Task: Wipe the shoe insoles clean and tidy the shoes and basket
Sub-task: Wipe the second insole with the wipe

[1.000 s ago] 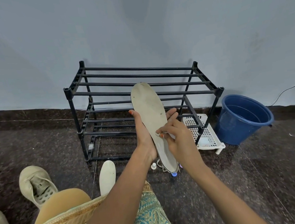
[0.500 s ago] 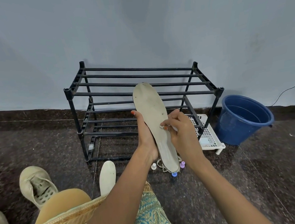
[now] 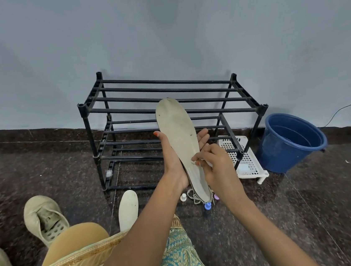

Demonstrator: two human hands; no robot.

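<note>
Dark speckled stone floor (image 3: 43,169) meets a pale blue wall (image 3: 159,36), where a black metal shoe rack (image 3: 164,82) stands. In front of it the left hand (image 3: 171,161) grasps a long beige foam insole (image 3: 177,132) from behind, toe end up. The right hand (image 3: 220,167) pinches a small whitish scrap (image 3: 193,162) against its right edge. A white perforated plastic basket (image 3: 249,163) sits at the rack's right end, beside a blue plastic bucket (image 3: 282,155).
</note>
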